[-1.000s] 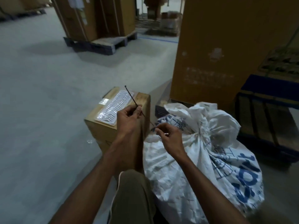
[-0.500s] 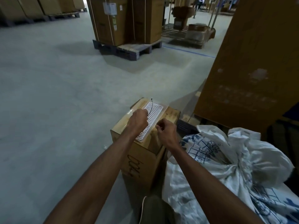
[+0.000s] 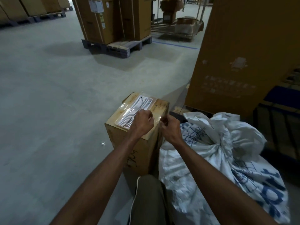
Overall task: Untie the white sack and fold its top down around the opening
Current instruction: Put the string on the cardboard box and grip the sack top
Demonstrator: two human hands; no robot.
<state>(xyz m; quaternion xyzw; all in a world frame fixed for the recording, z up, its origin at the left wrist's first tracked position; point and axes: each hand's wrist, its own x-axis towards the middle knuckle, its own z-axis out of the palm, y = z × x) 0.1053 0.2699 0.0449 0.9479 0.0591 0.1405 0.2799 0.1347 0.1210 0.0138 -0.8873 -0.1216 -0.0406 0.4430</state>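
Note:
The white sack (image 3: 203,161) with blue print lies at my right, its top (image 3: 227,132) still gathered in loose folds. A thin black tie (image 3: 140,101) lies along a white wavy-patterned pack (image 3: 142,103) on top of a cardboard box (image 3: 138,148). The tie's near end runs under my left hand (image 3: 142,123), whose fingers are curled over it on the box top. My right hand (image 3: 170,126) hovers beside it at the box's right edge with its fingers pinched together; I see nothing in them. Both hands are off the sack.
A tall cardboard carton (image 3: 243,54) stands behind the sack, with a blue pallet (image 3: 279,101) to its right. More cartons on a pallet (image 3: 118,46) stand farther back. Bare concrete floor (image 3: 48,103) spreads to the left. My knee (image 3: 151,197) is below the box.
The tie came off the sack's neck. Both hands moved left from the sack to the box top, and the tie went from raised in my left hand to lying on the white pack.

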